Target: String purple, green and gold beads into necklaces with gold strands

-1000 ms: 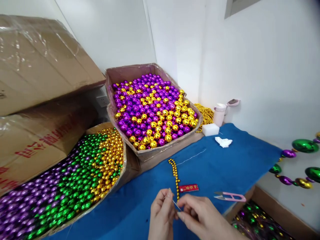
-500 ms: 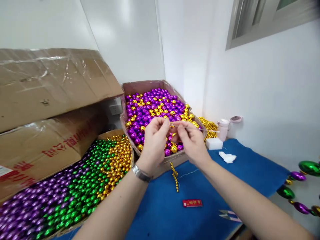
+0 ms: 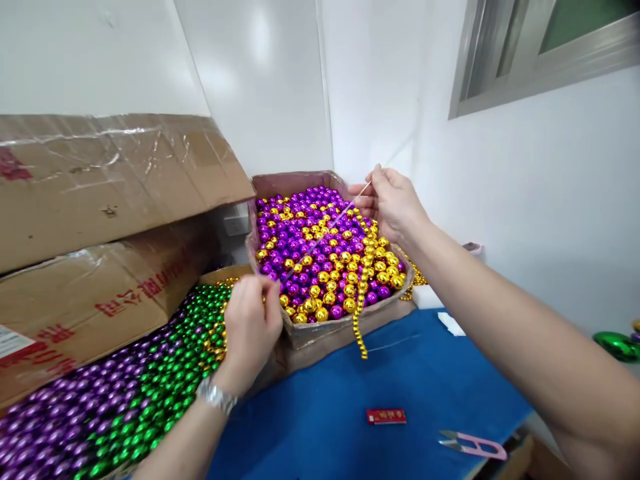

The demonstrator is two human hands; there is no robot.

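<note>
My left hand [image 3: 250, 327] is pinched shut on one end of a thin pale thread, low over the edge of the green and gold bead box [image 3: 150, 380]. My right hand [image 3: 390, 200] is raised above the box of purple and gold beads [image 3: 320, 247], pinching the thread's other end. The thread [image 3: 325, 230] runs taut between both hands. A strand of small gold beads [image 3: 361, 300] hangs down from the thread near my right hand, its lower end dangling above the blue cloth [image 3: 350, 413].
Large cardboard cartons [image 3: 100, 220] are stacked at the left. On the blue cloth lie a small red packet [image 3: 386, 417] and pink thread snips [image 3: 473, 443]. A white block [image 3: 425, 297] and a pile of gold strands sit behind the bead box. Big green ornaments [image 3: 617, 345] lie at the right.
My hands rose from the cloth to the bead box, then drew apart: right up and right, left down and left. The thread pulled taut and the gold strand lifted.
</note>
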